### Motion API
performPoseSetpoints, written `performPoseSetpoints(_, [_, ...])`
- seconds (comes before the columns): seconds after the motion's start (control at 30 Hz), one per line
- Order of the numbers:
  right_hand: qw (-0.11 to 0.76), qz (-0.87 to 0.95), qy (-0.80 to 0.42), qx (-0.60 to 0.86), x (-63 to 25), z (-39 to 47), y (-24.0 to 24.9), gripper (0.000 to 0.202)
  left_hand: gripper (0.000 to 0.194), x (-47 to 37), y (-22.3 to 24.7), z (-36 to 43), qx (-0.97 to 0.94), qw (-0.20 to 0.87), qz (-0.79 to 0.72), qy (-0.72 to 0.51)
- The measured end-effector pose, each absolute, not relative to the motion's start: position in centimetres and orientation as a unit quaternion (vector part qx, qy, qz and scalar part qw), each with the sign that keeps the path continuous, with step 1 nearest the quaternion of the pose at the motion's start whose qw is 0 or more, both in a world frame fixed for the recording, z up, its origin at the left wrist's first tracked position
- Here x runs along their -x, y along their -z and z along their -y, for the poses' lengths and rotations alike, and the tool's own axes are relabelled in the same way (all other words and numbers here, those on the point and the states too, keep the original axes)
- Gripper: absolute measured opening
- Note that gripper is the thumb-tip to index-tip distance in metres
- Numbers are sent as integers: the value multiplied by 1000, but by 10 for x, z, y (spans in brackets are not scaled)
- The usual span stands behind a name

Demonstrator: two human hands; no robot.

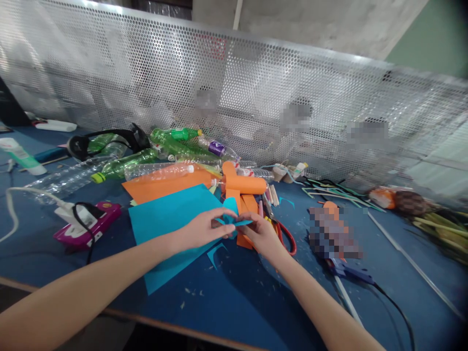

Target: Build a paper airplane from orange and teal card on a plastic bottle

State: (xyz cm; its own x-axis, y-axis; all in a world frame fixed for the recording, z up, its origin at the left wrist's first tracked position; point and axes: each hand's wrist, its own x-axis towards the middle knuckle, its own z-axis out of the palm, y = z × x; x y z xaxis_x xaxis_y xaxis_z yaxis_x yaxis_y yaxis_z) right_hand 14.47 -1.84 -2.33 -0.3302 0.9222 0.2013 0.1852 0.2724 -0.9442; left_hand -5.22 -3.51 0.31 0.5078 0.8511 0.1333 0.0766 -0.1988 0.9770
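Between my two hands is a small cut piece of blue paper [230,204], partly covered by my fingers. My left hand [204,228] pinches its left side, and my right hand [260,233] grips the right side with thumb and fingers. A large blue sheet [175,214] lies flat beneath my left wrist. Just behind the hands sits an orange paper-covered roll [246,184] among orange strips [250,204]. Red-handled scissors [288,239] rest by my right hand, partly hidden. A blue paper scrap [216,254] lies in front of my left hand.
Several plastic bottles [127,163] lie across the back, beside black headphones [106,139]. A magenta power strip [87,226] with plugs sits left. To the right are a blue glue gun [351,270] with its cord and a thin pale stick [383,231]. A perforated metal screen [256,92] stands behind.
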Motion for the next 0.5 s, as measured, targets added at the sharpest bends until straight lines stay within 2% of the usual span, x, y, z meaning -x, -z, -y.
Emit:
performPoseSetpoints(0.13, [399,699,-425,414,-146,18,22,19,17,53,4,31,-733,434,-389,-351])
performPoseSetpoints(0.23, [387,737,-305,462,-146,20,18,23,12,55,10,24,-671,462,-415,-405])
performPoseSetpoints(0.37, [307,804,-101,499,-145,25,15,36,16,57,10,16,-547,512,-455,-481])
performPoseSetpoints(0.43, [275,825,-64,490,-144,27,15,45,17,58,8,15,-512,519,-465,-503])
performPoseSetpoints(0.5, [263,838,-48,476,-142,28,16,43,18,57,7,15,-490,530,-461,-517])
